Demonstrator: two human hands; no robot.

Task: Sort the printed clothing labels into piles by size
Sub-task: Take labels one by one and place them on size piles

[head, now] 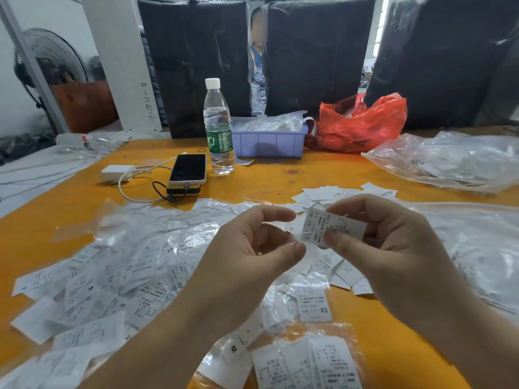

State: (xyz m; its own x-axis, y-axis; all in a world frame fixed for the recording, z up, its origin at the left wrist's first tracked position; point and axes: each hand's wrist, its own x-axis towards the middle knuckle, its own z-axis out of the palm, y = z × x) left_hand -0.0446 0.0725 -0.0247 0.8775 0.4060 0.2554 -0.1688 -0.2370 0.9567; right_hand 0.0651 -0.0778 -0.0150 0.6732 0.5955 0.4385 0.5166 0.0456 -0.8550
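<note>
My right hand [384, 248] pinches a white printed label [317, 228] between thumb and fingers, raised above the orange table [280, 175]. My left hand [252, 248] hovers just left of the label with curled fingers and thumb, holding nothing that I can see. Several loose labels [112, 282], marked XS, S and M, lie scattered on clear plastic to the left. One XS label [314, 304] lies below my hands. A small heap of labels [323, 195] sits beyond my hands. More labels in a clear bag [306, 363] lie at the near edge.
A water bottle [218, 127], a phone [188, 168] on a power bank, a white charger [116, 172] and a lilac tray [268, 140] stand at the back. A red bag [362, 124] and clear bags [449, 161] lie right. Black wrapped bales [193, 63] line the far edge.
</note>
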